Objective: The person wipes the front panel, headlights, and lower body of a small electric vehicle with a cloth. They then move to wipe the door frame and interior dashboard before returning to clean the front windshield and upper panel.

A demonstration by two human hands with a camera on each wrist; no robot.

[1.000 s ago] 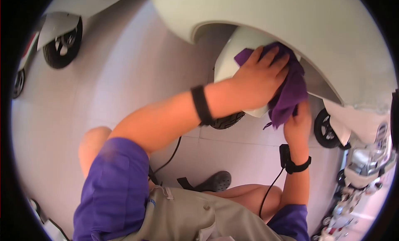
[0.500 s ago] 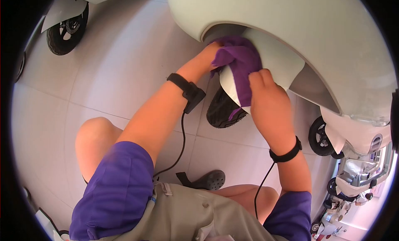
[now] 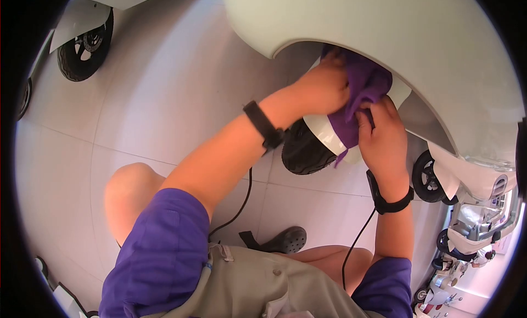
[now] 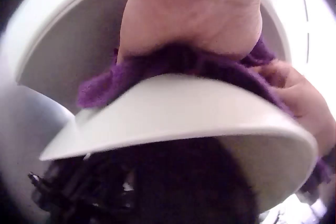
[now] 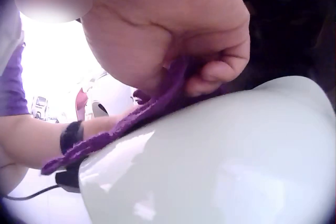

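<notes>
Both hands are working the purple cloth (image 3: 359, 93) further up the white fender (image 3: 329, 134), toward the gap under the scooter's body panel (image 3: 384, 27). The left hand (image 3: 324, 87), which half a second ago was reaching round the fender's far edge, is now pressing on top of the cloth. The right hand (image 3: 384, 137) is now gripping the cloth's lower part, just beside the left hand.
</notes>
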